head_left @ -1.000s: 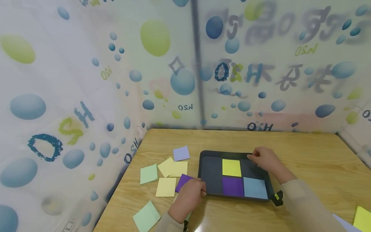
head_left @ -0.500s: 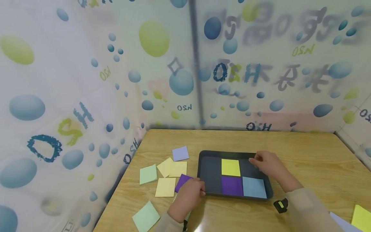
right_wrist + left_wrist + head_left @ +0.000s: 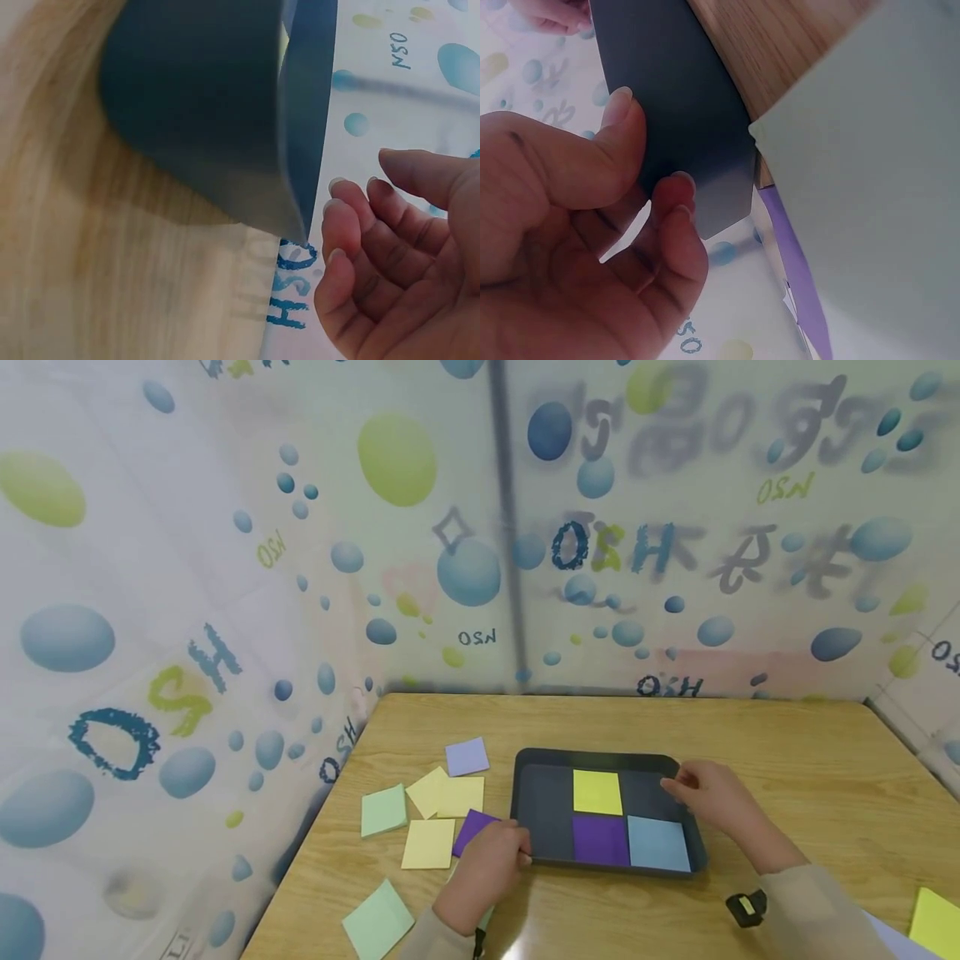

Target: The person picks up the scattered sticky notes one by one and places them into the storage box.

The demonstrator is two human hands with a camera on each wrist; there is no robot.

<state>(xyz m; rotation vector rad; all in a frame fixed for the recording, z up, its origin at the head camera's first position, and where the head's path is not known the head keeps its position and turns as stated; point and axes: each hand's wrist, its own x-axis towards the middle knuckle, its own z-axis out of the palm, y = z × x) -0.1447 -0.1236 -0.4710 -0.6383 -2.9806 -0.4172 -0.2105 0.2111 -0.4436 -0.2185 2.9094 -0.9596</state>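
Note:
A dark shallow tray (image 3: 542, 810) lies on the wooden table, holding a yellow square note (image 3: 597, 792) with a purple one (image 3: 601, 841) in front of it and a blue one (image 3: 658, 843) at the front right. My left hand (image 3: 487, 868) grips the tray's front left corner; in the left wrist view the thumb lies at its edge, fingertips against the wall. Over the right end of the tray is my right hand (image 3: 712, 797). The right wrist view shows that hand (image 3: 405, 255) with loosely bent fingers, nothing between them, apart from the tray wall (image 3: 202, 97).
Left of the tray lie a lavender note (image 3: 467, 757), several pale yellow notes (image 3: 428, 845), a purple note (image 3: 471, 827) and pale green notes (image 3: 378, 920). A yellow note (image 3: 937, 925) and a lavender one (image 3: 896, 939) show at the lower right. A patterned wall covering (image 3: 420, 543) borders the table.
My right hand has moved away from the tray's far rim, rightward and nearer to me. The left hand keeps its grip on the tray corner, and the notes lie as before.

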